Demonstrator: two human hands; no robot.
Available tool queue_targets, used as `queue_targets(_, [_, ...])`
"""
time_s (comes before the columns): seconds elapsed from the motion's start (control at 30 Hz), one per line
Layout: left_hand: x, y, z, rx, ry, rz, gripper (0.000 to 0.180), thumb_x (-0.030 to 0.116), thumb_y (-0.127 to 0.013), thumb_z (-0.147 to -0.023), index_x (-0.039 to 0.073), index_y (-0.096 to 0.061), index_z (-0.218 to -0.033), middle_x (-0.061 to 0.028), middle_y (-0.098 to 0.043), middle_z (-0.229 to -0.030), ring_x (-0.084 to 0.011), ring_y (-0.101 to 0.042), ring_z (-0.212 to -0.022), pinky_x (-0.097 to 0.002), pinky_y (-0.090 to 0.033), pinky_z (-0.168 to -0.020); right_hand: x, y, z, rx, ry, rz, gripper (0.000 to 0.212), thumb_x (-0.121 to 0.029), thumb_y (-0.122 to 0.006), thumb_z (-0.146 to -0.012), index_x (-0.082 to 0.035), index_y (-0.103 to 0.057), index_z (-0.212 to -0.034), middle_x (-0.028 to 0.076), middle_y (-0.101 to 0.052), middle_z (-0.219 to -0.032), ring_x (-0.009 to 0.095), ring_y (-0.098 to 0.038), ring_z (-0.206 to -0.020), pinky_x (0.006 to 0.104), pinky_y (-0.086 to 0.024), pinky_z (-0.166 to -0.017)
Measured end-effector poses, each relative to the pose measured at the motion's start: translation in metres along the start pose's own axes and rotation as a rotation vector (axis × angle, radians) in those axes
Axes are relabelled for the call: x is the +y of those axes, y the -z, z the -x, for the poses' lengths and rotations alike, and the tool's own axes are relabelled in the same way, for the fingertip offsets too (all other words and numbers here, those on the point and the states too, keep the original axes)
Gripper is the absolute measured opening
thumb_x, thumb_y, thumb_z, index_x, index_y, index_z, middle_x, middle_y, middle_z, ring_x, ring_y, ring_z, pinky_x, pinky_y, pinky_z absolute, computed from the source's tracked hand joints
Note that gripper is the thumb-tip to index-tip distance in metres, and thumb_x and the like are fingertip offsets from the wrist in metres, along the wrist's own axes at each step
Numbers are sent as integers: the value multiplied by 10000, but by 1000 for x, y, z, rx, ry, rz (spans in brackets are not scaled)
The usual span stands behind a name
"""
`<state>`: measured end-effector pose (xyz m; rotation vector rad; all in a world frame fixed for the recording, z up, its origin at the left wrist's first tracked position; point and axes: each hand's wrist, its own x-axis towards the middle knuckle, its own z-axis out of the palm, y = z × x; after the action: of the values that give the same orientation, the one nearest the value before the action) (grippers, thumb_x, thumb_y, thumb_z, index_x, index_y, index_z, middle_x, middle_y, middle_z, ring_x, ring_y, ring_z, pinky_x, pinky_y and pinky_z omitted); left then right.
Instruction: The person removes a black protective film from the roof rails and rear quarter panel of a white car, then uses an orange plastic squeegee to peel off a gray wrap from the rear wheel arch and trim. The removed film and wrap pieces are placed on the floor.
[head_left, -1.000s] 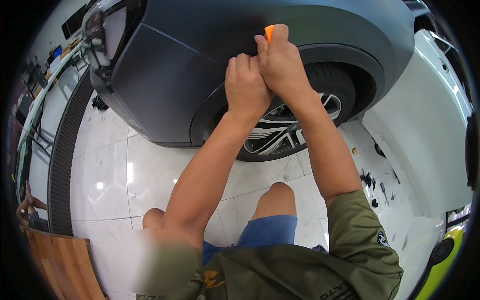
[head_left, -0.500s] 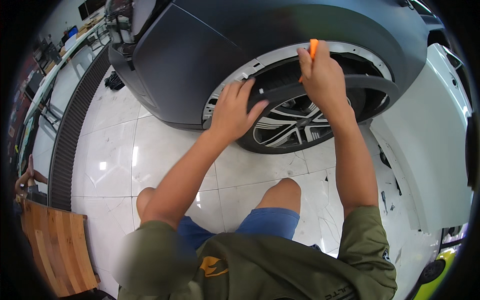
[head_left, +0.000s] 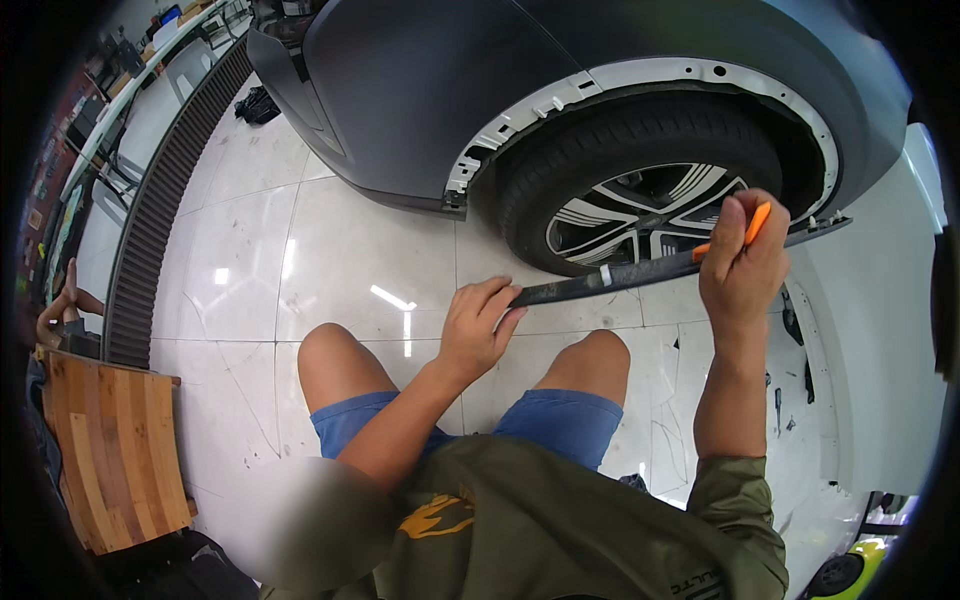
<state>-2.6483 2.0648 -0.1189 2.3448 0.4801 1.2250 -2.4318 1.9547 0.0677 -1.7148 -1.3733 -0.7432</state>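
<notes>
My left hand (head_left: 476, 330) is closed on the near-left end of a long black wheel arch trim (head_left: 645, 271), with fingers and thumb pinching it. The trim runs to the right in front of the wheel (head_left: 640, 215), a white clip (head_left: 605, 276) showing on it. In my closed right hand (head_left: 742, 262) is an orange plastic pry tool (head_left: 761, 218); its other tip emerges beside the trim. Whether these fingers also grip the trim is hidden. Above the tyre, the bare pale wheel arch edge (head_left: 660, 72) shows slots and holes on the grey car (head_left: 420, 100).
A white car panel (head_left: 870, 330) stands at the right, with a screwdriver (head_left: 778, 408) on the tiled floor (head_left: 230, 300) near it. At the left are a wooden slatted stool (head_left: 110, 450) and a dark ribbed strip (head_left: 170, 220). A black bundle (head_left: 257, 106) lies beyond.
The trim has come away from the arch along its left and middle, swinging down towards me. My left hand has closed on its end; my right hand has moved down and right with the pry tool.
</notes>
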Motion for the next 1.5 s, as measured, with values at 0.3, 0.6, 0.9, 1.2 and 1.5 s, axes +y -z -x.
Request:
queue_targets(0.3, [20, 17, 26, -391, -18, 303, 439, 35, -715, -761, -4, -578, -1175, -202, -619, -1051, -324, -622, -885, -387, -515, -741, -8, 35, 24, 228, -86, -179, 239, -214, -537, -972, -9, -498, -1088, 70, -601, -718, 121, -590, -633, 227, -464, -584])
queue_targets(0.6, [59, 6, 34, -536, -315, 531, 432, 91, -713, -789, 21, -588, -1196, -140, -591, -1006, -289, -594, -853, -366, -501, -737, -27, 133, 45, 910, -297, -94, 288, -225, -403, -1012, 35, -456, -1124, 126, -624, -809, 187, -594, -727, 269, -501, -618])
queue_targets(0.9, [3, 12, 19, -458, -143, 590, 365, 69, -603, -865, 21, -574, -1226, -174, -552, -1049, -329, -590, -889, -386, -502, -747, -111, 67, 174, 421, -893, 38, 269, -211, -483, -994, -1, -487, -1162, 71, -571, -808, 134, -561, -730, 261, -483, -651])
queue_targets(1.2, [30, 16, 32, -445, -163, 587, 422, 32, -587, -847, -16, -529, -1263, -191, -529, -1141, -325, -583, -948, -386, -504, -794, -119, -39, 252, 10, -1449, -521, 302, -63, -448, -963, -13, -485, -1258, 94, -617, -1002, 148, -596, -842, 282, -518, -760])
queue_targets(1.5, [84, 2, 79, -281, -96, 502, 713, 135, -629, -774, -97, -340, -1384, -278, -409, -1353, -441, -418, -1143, -517, -327, -980, -142, -78, 264, -80, -1384, -893, 382, -195, -490, -969, 56, -501, -1257, 183, -571, -1224, 250, -587, -1085, 364, -479, -954])
